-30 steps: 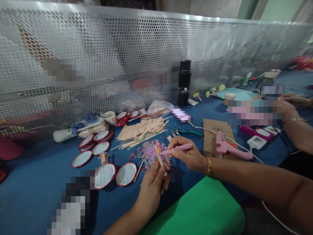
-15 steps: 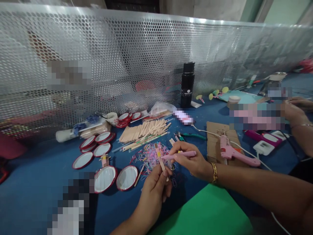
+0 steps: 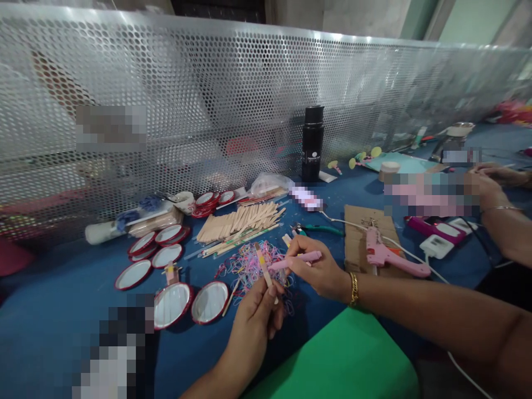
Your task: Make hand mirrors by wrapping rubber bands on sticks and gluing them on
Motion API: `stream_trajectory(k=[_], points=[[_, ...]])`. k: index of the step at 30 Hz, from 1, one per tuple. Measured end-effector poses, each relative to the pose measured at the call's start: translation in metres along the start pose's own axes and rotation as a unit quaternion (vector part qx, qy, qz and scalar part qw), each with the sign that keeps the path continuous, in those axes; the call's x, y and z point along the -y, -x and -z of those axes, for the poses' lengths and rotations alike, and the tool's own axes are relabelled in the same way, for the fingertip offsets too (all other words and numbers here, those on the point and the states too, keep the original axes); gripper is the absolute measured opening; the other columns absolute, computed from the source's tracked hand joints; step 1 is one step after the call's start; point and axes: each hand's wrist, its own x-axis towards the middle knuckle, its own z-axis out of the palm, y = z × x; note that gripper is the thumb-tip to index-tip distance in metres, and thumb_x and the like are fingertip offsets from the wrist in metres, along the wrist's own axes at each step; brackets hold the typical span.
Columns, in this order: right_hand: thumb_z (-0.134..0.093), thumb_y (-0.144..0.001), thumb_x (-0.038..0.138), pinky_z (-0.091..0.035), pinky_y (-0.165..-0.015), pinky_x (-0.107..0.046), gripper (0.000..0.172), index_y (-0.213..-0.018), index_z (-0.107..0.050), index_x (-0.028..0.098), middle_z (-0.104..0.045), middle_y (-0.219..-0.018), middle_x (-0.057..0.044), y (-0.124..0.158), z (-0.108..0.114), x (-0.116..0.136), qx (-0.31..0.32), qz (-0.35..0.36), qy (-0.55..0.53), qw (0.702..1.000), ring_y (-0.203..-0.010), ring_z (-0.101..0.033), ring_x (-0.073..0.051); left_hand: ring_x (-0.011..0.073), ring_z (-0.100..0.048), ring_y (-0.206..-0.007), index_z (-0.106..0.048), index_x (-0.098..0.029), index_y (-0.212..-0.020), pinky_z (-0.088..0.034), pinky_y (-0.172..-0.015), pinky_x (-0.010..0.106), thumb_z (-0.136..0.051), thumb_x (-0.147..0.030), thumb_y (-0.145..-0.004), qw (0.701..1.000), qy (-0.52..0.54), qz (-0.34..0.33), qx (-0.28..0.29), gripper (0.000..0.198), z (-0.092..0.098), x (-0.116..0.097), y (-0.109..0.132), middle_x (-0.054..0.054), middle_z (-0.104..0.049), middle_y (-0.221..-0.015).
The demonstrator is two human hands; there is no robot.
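Note:
Between the thumb and fingers of my left hand [image 3: 260,310] is a wooden craft stick [image 3: 263,267], tilted upward, with brown and yellow patches toward its top. My right hand [image 3: 318,269] grips a pink marker [image 3: 301,259], its tip at or close to the stick's side; contact cannot be made out for certain. Beneath and behind both hands lies a tangle of colourful rubber bands [image 3: 245,263]. A pile of bare craft sticks [image 3: 239,223] is spread beyond it. To the left are round red-rimmed white lids [image 3: 210,302], and a small decorated stick figure [image 3: 172,273] stands by one.
A pink glue gun [image 3: 386,255] rests on cardboard [image 3: 352,235] at right, with green-handled pliers [image 3: 320,228] nearby. A black bottle [image 3: 312,145] stands before the perforated metal screen [image 3: 249,72]. Green sheet [image 3: 344,360] lies in front. A co-worker's hands [image 3: 492,180] are at far right.
The whole scene has shifted slightly left as the view turned. Both hands keep their hold, and the craft stick now leans a little more to the left.

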Motion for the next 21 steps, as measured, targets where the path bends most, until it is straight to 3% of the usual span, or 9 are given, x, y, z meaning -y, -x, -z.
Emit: stream_trajectory(k=[3,8,13,18,21], points=[[-0.053,-0.083,0.018,-0.038,-0.059,-0.027,0.013,-0.07,-0.054,0.019,-0.056,-0.066,0.001,0.0001,0.0012,0.0,-0.022,-0.005,0.002,1.0,-0.061,-0.048,-0.013,0.0075,-0.035,-0.039,-0.054,-0.018,-0.085,-0.025,-0.038,0.019,-0.051,-0.052,-0.087,1.0,0.003,0.004,-0.004,0.034,-0.0001,-0.0002,0.0009,-0.007,-0.048,-0.048],[-0.055,-0.083,0.019,-0.041,-0.062,-0.028,0.009,-0.074,-0.056,0.019,-0.058,-0.069,0.001,0.0011,0.0001,0.0007,0.016,0.024,-0.008,1.0,-0.063,-0.051,-0.013,0.008,-0.036,-0.039,-0.055,-0.018,-0.084,-0.026,-0.039,0.019,-0.055,-0.054,-0.084,1.0,-0.002,0.007,-0.002,0.035,-0.0011,-0.005,0.0032,-0.006,-0.05,-0.049],[-0.054,-0.083,0.018,-0.038,-0.058,-0.026,0.012,-0.07,-0.055,0.019,-0.056,-0.066,0.002,-0.0007,0.001,0.0002,-0.024,0.001,0.01,1.0,-0.061,-0.048,-0.012,0.0075,-0.035,-0.038,-0.054,-0.019,-0.085,-0.025,-0.038,0.019,-0.052,-0.052,-0.086,1.0,0.0,0.005,-0.008,0.034,-0.0007,-0.0042,0.0021,-0.007,-0.049,-0.048],[-0.055,-0.083,0.021,-0.039,-0.059,-0.026,0.008,-0.075,-0.056,0.019,-0.056,-0.069,0.002,-0.0009,-0.0002,0.0001,0.021,0.033,-0.022,0.999,-0.062,-0.049,-0.012,0.0076,-0.036,-0.039,-0.054,-0.019,-0.084,-0.026,-0.038,0.018,-0.053,-0.053,-0.086,1.0,-0.006,0.004,0.0,0.034,0.0,-0.0022,0.0021,-0.006,-0.049,-0.049],[-0.054,-0.082,0.018,-0.038,-0.058,-0.026,0.012,-0.07,-0.055,0.019,-0.053,-0.066,0.002,-0.0017,0.0001,0.0,0.008,0.027,-0.008,1.0,-0.061,-0.047,-0.012,0.0079,-0.036,-0.039,-0.054,-0.019,-0.084,-0.026,-0.038,0.019,-0.053,-0.055,-0.085,1.0,-0.007,0.008,-0.003,0.036,0.0001,-0.0027,0.0022,-0.006,-0.049,-0.049]])
